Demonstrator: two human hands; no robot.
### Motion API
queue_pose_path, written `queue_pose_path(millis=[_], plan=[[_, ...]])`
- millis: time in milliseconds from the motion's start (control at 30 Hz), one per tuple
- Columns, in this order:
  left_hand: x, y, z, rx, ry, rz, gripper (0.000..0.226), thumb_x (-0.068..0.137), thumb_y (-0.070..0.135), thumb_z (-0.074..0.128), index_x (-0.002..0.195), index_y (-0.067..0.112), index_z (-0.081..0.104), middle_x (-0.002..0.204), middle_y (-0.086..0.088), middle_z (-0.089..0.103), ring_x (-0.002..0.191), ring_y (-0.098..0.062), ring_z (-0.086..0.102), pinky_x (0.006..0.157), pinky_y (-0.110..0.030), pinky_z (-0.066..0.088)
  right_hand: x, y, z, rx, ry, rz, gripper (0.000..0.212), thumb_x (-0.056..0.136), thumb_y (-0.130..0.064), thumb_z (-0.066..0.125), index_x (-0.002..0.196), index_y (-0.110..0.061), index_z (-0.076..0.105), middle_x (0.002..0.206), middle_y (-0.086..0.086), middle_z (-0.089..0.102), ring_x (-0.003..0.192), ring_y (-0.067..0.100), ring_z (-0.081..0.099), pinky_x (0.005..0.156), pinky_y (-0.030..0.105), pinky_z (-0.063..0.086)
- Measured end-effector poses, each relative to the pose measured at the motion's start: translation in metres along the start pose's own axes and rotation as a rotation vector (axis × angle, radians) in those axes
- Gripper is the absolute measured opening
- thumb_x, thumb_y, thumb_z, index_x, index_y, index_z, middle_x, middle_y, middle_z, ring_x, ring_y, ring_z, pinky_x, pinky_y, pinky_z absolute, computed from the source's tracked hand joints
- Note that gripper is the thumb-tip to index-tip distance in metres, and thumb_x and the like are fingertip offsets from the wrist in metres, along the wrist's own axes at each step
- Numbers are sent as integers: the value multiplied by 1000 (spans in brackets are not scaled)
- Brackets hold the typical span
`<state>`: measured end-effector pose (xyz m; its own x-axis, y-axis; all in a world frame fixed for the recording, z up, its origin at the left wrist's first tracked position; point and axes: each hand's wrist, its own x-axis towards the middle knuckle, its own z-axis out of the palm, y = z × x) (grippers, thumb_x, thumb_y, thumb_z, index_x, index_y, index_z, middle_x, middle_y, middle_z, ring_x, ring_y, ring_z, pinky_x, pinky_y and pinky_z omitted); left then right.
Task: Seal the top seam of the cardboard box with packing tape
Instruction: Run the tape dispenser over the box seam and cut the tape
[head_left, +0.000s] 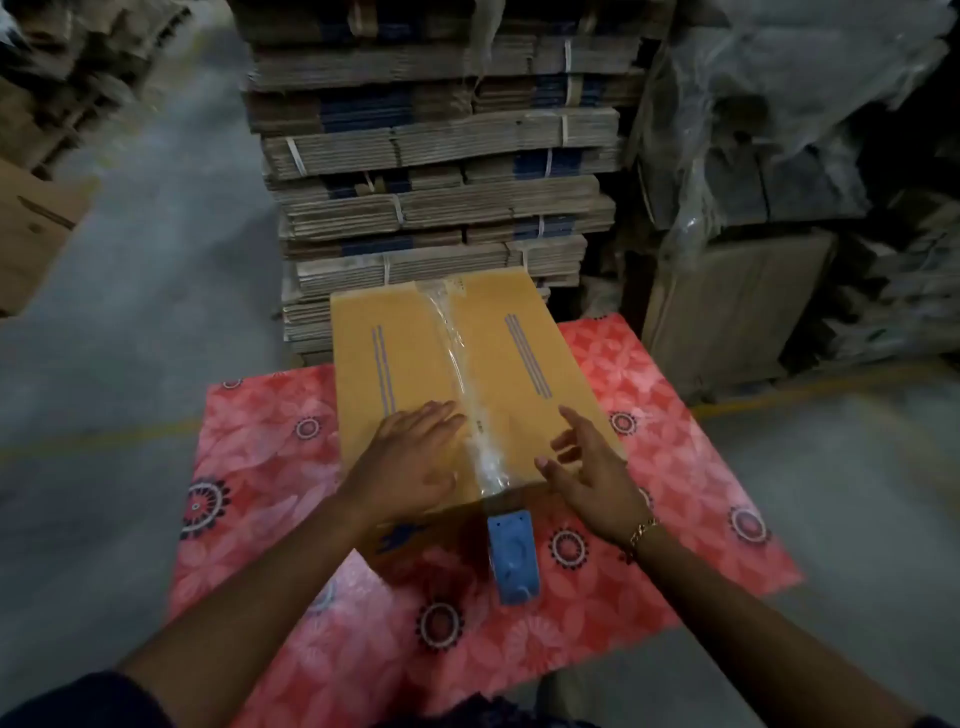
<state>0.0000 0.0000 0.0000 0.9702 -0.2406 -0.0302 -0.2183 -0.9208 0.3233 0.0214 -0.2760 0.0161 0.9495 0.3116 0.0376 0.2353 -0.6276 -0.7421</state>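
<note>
Cardboard, tan and corrugated, forms the closed rectangular box (467, 384) lying flat-topped on a red floral-patterned mat (649, 467) spread over a grey concrete floor (130, 364). A strip of clear glossy packing tape (457, 358) runs along the top seam from the far edge to the near edge, wrinkled and catching light in places. A blue plastic tape dispenser (511, 556) hangs at the near face of the box, apparently joined to the strip's end; whether the tape has been cut cannot be told.

The left hand (415, 462) lies palm-down and flat on the top panel just beside the tape, fingers spread, grasping nothing. The right hand (587, 467) hovers at the near right corner with fingers loosely curled and apart, also empty; a gold-coloured bracelet (641, 532) circles its wrist.

Handling, as judged: the panels look stiff but will likely flex at the seam, so pressure is best applied with flat palms on either side of the strip. The film is thin, slick above and tacky below, prone to creasing. The dispenser is best taken by its body.

Behind the box stand strapped stacks of flattened cartons (436, 171); plastic-wrapped bundles (779, 156) fill the right side. Lighting is dim.
</note>
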Motion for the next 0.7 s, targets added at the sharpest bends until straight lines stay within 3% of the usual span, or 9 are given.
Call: queue_pose_path(millis=[67,200,267,333,400,467,600,700], plan=[[1,6,12,61,-79,110,87,78,56,46,158,28,25,170,4,15,156,-18,14,125,-49,16,-19,12,18,25,21,65,78,87,-47,66,151,-20,31,117,0,59,102,15,61,84,32,50],[7,19,40,154,-131,196,90,81,46,49,161,26,14,172,2,2,158,-17,3,124,-47,8,-66,36,63,23,-45,236,105,75,-68,69,155,-19,22,151,7,42,134,22,46,106,43,44],[12,18,48,186,-158,184,88,86,47,47,162,26,7,172,3,-3,158,-17,-3,126,-48,6,-72,39,80,26,-108,312,124,64,-86,60,158,-20,12,159,7,32,140,26,40,108,46,41],[13,17,55,194,-183,167,87,90,49,46,162,25,3,172,2,-5,158,-17,-6,126,-49,6,-72,39,94,64,-133,362,132,58,-89,61,158,-20,10,160,5,31,141,26,38,108,46,42],[11,14,60,207,-169,167,88,89,47,47,162,23,5,171,2,-2,158,-17,-4,126,-50,7,-72,33,102,103,-154,398,125,64,-70,77,157,-20,11,158,3,37,138,27,44,104,44,46],[10,13,65,236,-123,170,88,87,48,47,162,22,10,171,1,4,158,-18,2,125,-51,12,-74,29,106,120,-159,397,105,73,-48,79,155,-21,18,147,4,51,126,28,56,93,40,52],[9,16,68,315,-52,161,87,86,55,44,161,21,18,170,-1,17,156,-20,18,121,-50,25,-92,22,98,164,-108,390,81,68,-53,67,137,-21,39,119,1,63,105,26,64,79,42,56],[10,23,69,321,-13,130,85,86,63,44,158,21,27,167,-1,27,153,-20,28,116,-50,31,-103,17,90,209,-88,367,82,69,-45,72,141,-35,32,122,-11,60,105,18,64,81,41,57]])
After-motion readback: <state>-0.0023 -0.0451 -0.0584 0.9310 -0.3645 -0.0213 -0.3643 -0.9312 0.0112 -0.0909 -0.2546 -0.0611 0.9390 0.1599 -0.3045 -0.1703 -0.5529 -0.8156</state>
